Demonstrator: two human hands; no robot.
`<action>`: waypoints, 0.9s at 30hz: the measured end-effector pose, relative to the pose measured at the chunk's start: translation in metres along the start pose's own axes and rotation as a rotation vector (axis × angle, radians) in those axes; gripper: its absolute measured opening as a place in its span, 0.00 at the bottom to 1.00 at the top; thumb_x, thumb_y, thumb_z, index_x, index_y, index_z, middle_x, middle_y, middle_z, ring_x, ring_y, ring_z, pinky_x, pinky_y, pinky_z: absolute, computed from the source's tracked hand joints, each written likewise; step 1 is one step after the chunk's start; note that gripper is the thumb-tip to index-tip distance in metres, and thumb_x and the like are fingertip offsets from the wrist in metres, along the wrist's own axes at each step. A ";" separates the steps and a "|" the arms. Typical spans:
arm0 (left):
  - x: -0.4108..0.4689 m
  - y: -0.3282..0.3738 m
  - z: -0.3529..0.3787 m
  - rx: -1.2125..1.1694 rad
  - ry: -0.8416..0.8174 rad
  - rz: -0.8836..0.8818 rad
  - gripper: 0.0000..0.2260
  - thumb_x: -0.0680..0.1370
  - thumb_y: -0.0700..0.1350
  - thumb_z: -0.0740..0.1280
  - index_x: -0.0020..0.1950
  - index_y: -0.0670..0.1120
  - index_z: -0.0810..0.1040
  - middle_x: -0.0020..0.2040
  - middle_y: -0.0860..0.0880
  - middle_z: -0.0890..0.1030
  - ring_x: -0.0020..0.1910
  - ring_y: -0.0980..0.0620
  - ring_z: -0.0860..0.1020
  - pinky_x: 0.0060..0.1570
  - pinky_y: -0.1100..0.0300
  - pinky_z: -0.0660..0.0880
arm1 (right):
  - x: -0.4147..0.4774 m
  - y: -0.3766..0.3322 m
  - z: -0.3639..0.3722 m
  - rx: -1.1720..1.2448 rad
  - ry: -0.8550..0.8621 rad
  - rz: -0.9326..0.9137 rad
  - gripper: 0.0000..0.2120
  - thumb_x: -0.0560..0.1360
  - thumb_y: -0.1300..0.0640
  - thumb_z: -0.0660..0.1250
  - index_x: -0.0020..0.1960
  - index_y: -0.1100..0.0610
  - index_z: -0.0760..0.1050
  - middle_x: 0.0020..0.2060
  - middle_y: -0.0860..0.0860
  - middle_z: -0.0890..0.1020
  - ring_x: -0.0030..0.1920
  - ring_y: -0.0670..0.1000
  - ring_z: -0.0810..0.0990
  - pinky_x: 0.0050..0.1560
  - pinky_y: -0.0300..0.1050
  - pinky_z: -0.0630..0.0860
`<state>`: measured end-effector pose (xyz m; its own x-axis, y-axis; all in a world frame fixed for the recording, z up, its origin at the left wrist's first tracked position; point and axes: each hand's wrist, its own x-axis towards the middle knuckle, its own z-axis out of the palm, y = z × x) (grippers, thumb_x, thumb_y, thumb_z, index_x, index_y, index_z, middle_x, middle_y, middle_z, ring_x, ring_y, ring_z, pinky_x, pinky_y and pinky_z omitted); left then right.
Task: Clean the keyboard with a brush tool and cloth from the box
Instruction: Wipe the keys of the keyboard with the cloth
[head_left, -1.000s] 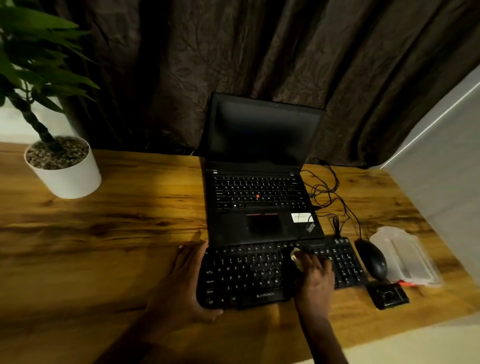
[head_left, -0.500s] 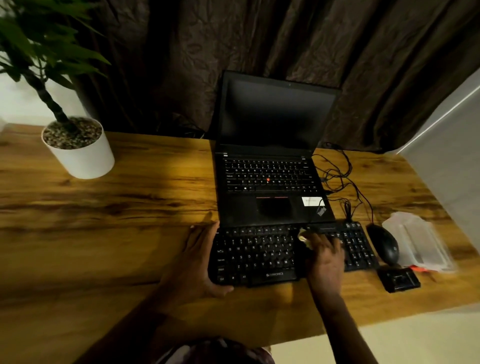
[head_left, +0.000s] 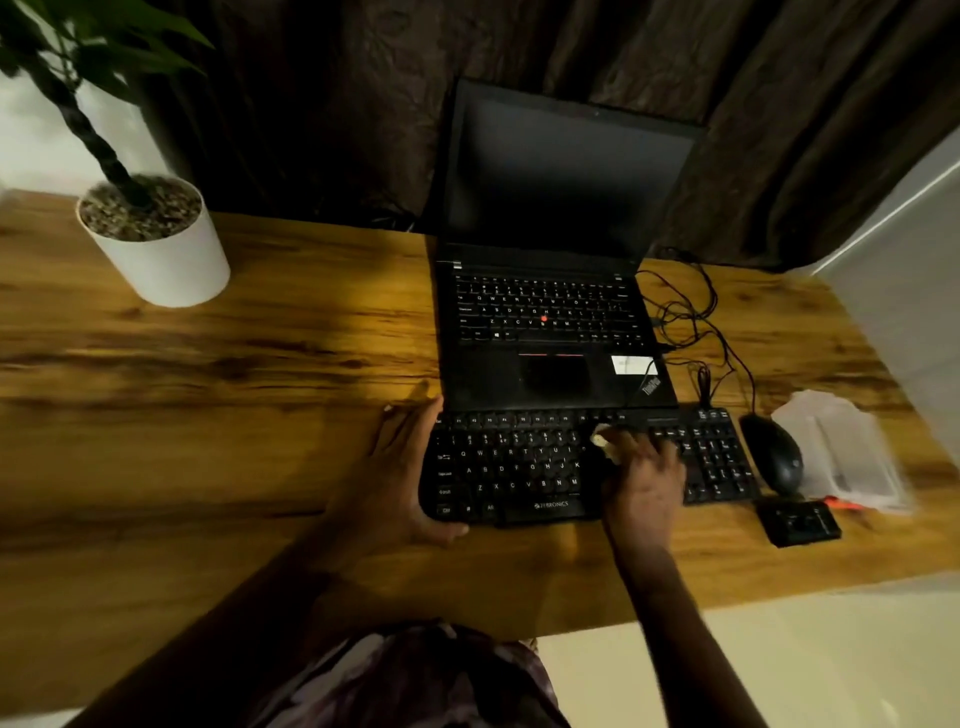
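Keyboard: a black full-size plastic keyboard (head_left: 519, 467) with white legends lies flat on the wood-grain brown table (head_left: 234, 364), just in front of the laptop's front edge and parallel to it.
Left hand: the left hand (head_left: 400, 478) rests open along the keyboard's left end, fingers stretched up that short edge and the thumb hooked around the near left corner; it holds only the keyboard.
Right hand: the right hand (head_left: 644, 483) lies over the middle-right keys with its fingers curled down, pinching a small pale wad of cloth (head_left: 605, 441) against the keys near the top rows.
Cloth: only a light, crumpled bit shows past the fingertips; the remainder is hidden under the hand.
Brush tool: I cannot tell whether one is in view.
Box: a clear, rectangular plastic box (head_left: 847, 457) sits at the right end of the table, just beyond the mouse; it is blurred, and its contents cannot be made out.
Mouse: a black wired computer mouse (head_left: 774, 457) lies between the keyboard's number pad and the box.
Small black item: a flat black square object (head_left: 797, 522) sits near the table's front edge, just below the mouse.
Laptop: an open black laptop (head_left: 550, 322) with a dark screen stands behind the keyboard.
Cables: thin black cables (head_left: 685, 312) tangle to the laptop's right.
Plant: a green plant in a white round pot (head_left: 161, 249) stands at the far left of the table.
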<state>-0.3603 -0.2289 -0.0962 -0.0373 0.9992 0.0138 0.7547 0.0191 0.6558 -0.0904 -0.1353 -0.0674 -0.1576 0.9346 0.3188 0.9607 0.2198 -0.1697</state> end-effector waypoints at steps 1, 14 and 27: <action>0.000 0.001 -0.001 -0.005 0.001 0.004 0.65 0.57 0.69 0.78 0.81 0.49 0.44 0.80 0.49 0.54 0.72 0.62 0.41 0.74 0.49 0.49 | -0.004 -0.010 0.003 0.001 -0.012 -0.030 0.25 0.63 0.73 0.72 0.55 0.53 0.81 0.49 0.53 0.84 0.50 0.58 0.74 0.44 0.49 0.69; -0.001 0.003 -0.003 -0.013 -0.043 -0.013 0.63 0.57 0.70 0.75 0.81 0.50 0.44 0.79 0.47 0.54 0.77 0.51 0.47 0.75 0.44 0.52 | -0.003 -0.017 -0.006 -0.015 -0.013 -0.023 0.21 0.69 0.71 0.65 0.56 0.53 0.80 0.49 0.55 0.84 0.51 0.59 0.77 0.50 0.52 0.70; -0.002 0.005 -0.005 0.012 -0.052 -0.023 0.64 0.58 0.67 0.79 0.81 0.50 0.43 0.80 0.48 0.53 0.77 0.52 0.46 0.75 0.51 0.49 | -0.010 -0.045 0.003 0.082 -0.077 -0.113 0.28 0.63 0.76 0.65 0.57 0.54 0.81 0.52 0.54 0.84 0.54 0.58 0.76 0.47 0.52 0.77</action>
<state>-0.3598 -0.2310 -0.0887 -0.0205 0.9990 -0.0409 0.7620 0.0421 0.6462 -0.1322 -0.1538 -0.0659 -0.2835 0.9208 0.2679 0.9145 0.3437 -0.2135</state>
